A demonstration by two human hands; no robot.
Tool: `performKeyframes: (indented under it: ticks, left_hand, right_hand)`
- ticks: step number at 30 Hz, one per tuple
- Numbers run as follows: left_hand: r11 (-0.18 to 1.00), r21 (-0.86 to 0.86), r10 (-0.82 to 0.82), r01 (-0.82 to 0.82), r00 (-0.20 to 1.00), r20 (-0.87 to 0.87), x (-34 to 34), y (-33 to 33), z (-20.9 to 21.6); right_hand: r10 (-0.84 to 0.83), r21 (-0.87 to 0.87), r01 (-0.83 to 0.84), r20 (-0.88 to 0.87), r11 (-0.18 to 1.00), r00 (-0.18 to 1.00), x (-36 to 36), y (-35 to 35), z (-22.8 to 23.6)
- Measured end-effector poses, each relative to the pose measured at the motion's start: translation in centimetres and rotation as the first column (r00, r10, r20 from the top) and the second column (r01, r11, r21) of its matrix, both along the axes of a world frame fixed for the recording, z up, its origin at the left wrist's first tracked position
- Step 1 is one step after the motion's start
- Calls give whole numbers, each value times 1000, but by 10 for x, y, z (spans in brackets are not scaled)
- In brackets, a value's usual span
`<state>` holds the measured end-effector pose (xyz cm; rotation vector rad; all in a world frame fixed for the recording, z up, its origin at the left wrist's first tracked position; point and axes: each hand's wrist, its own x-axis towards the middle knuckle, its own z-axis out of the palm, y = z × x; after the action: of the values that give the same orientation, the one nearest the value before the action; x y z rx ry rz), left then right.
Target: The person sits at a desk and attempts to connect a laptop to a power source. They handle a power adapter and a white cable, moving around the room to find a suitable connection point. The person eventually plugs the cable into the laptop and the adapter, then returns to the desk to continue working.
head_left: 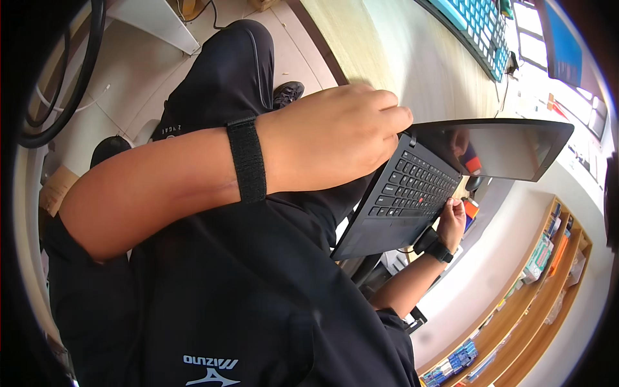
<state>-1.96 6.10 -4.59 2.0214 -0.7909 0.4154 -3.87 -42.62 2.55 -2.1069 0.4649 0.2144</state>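
Observation:
An open black laptop [393,229] is tilted at the front edge of the wooden desk, its dark glossy screen [509,151] raised away from the keys. At its left side, near the hinge, my left hand [338,132] has its fingers curled in around the corner; the fingertips are partly hidden. My right hand [451,222] pinches the opposite side edge of the laptop, thumb on top and the other fingers mostly out of sight. Each wrist wears a black band. Below the laptop's front edge are my dark trousers and jacket.
A teal and black keyboard [474,32] lies farther back on the desk [367,42], with a monitor [561,45] beyond it. A black mouse [474,184] and an orange-and-blue object [472,211] sit past my right hand. Wooden shelves [554,287] stand right; black cables [93,77] hang left.

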Motion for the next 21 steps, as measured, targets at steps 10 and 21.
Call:
performKeyframes:
  ticks: [10,21]
  left_hand:
    - [995,82,-49,52,998,-32,0,4,3]
    - [995,88,-36,37,999,-20,-1,4,2]
  right_hand:
    - [6,16,-6,-28,1000,1000,4,-2,4]
    - [-18,21,18,-7,1000,1000,4,-2,1]
